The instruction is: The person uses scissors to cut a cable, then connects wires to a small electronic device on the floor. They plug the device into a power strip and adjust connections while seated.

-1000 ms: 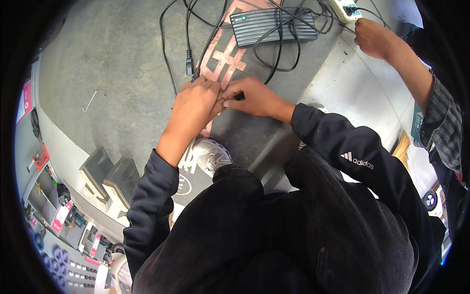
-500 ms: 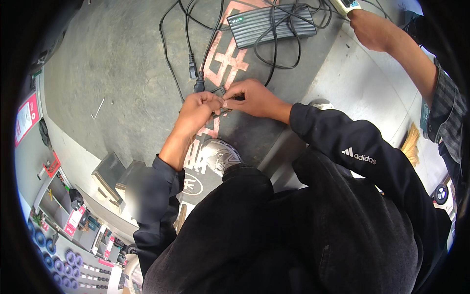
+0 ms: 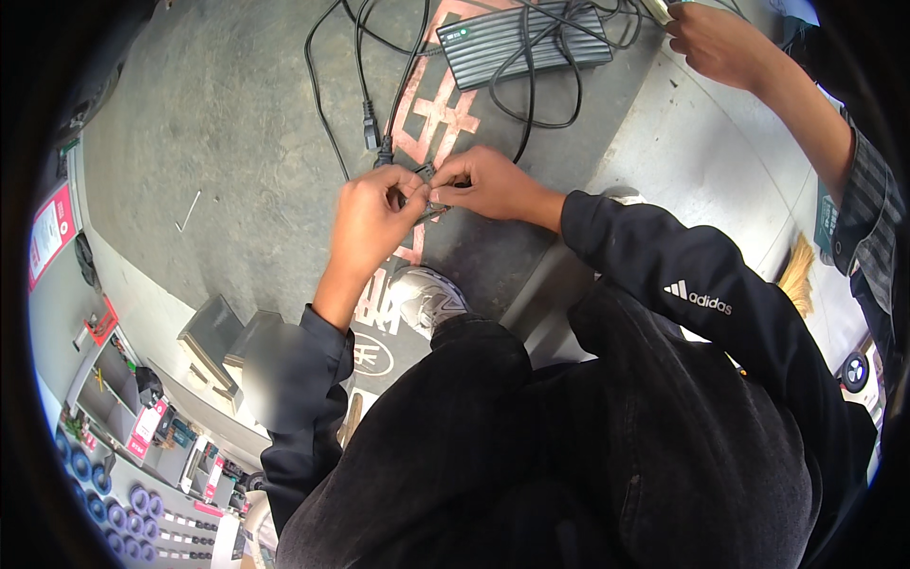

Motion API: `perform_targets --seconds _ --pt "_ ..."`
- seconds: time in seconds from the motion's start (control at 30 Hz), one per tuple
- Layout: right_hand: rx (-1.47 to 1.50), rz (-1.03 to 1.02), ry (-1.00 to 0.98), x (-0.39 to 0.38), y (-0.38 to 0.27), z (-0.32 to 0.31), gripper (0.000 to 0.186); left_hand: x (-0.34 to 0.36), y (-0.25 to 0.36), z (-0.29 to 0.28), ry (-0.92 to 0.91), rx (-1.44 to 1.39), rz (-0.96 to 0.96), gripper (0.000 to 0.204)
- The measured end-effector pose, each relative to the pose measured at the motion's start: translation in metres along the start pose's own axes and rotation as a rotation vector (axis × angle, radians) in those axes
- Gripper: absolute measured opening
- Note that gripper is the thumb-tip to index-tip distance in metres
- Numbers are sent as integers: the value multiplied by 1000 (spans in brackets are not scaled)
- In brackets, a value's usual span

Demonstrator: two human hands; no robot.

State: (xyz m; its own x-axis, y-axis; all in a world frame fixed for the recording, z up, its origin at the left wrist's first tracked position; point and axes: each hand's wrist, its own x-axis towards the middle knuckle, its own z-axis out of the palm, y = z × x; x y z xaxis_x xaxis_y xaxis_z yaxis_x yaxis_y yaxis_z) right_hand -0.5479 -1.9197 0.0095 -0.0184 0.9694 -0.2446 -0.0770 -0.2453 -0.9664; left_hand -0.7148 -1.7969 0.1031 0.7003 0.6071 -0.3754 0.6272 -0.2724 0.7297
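Observation:
Over the dark mat, my left hand [image 3: 363,216] and my right hand [image 3: 493,188] meet with thumbs and fingertips pinched close together. What the fingertips grip is too small and too covered to name. Parts of a small dark piece [image 3: 426,174] show just behind and below the fingers. Beyond my left hand, a black cable plug [image 3: 383,154] lies partly behind the knuckles, and a second black plug [image 3: 370,131] rests beside it. Farther off is a black ribbed power charger [image 3: 474,64] with a green light and black cables looped over it.
At upper right, another person's hand [image 3: 725,47] holds a pale object [image 3: 657,9] cut by the frame edge. A bent hex key [image 3: 190,211] lies on the mat [image 3: 256,123] to the left. Dark boxes [image 3: 216,330] stand at lower left. A straw broom [image 3: 798,275] is at right.
My left hand has turned and risen slightly, its fingers now more arched. My right hand has shifted a little up. The other person's hand moved slightly left and up with the pale object.

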Motion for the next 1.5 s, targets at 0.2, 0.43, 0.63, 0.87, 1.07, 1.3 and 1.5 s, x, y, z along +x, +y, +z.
perform_targets --seconds 0.2,0.43,0.63,0.87,1.07,1.3,1.5 --pt "48 23 14 0 4 4 19 -3 -10 9 -59 -140 -262 13" --pt "39 49 32 -1 5 5 18 -3 0 5 -108 -161 -309 12" --pt "74 36 33 -3 4 6 19 -6 -15 12 -72 -435 -376 9" --pt "27 49 -2 -4 -6 4 19 -6 -25 16 -64 -457 -313 5" --pt "23 36 13 -3 -7 2 22 -4 -25 15 -66 -486 -302 5" --pt "109 74 -47 1 -1 2 23 -6 -31 11 -65 -266 -225 1" --pt "340 361 -106 4 -7 -3 25 -3 -17 6 103 111 250 7"
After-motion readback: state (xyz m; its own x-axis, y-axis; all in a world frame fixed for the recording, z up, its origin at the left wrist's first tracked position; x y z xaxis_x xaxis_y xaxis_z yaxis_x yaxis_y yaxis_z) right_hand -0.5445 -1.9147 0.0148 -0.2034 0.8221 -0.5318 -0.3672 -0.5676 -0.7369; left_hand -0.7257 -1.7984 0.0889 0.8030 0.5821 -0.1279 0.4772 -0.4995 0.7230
